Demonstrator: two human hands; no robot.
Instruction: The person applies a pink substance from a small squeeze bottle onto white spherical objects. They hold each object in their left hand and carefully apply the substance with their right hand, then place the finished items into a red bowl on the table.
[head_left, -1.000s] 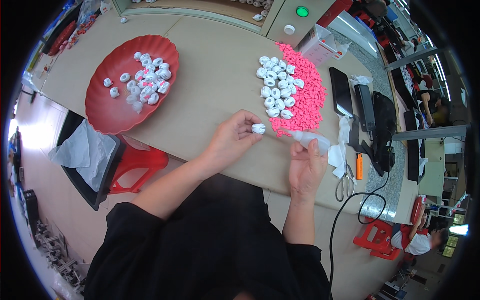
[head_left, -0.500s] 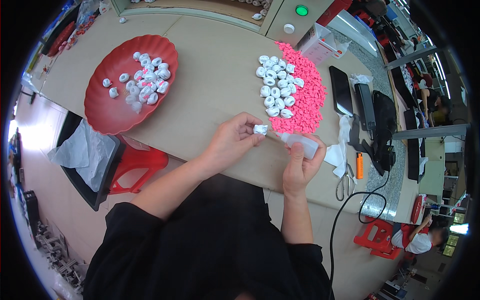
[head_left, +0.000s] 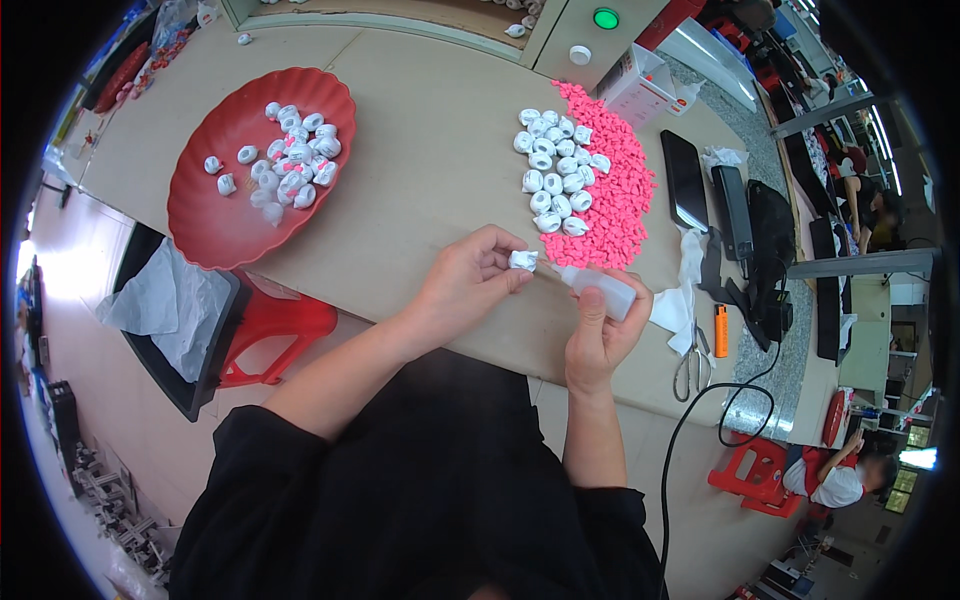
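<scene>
Between the fingertips of my left hand (head_left: pixel 462 278) is a small white rounded piece (head_left: pixel 523 260), its exact kind unclear. My right hand (head_left: pixel 606 325) grips a translucent white squeeze bottle (head_left: pixel 606 293), its thin nozzle pointing left at the white piece; whether the tip touches it I cannot tell. Just beyond my hands, several similar white pieces (head_left: pixel 553 183) with dark openings lie in a cluster. Beside and partly under them spreads a heap of tiny pink pieces (head_left: pixel 625 190). A red scalloped dish (head_left: pixel 205 130) at the left holds more white pieces, a few with pink bits on them.
To the right lie a black phone (head_left: pixel 684 180), a white cloth (head_left: pixel 682 300), scissors (head_left: pixel 691 372) and an orange lighter (head_left: pixel 721 332). A black cable (head_left: pixel 672 450) hangs over the table's edge. At left, a black tray (head_left: pixel 212 370) sits by a red stool (head_left: pixel 285 335). A co-worker (head_left: pixel 835 480) sits far right.
Almost nothing differs. Both hands keep their hold on the white piece and the squeeze bottle, nearly in the same place.
</scene>
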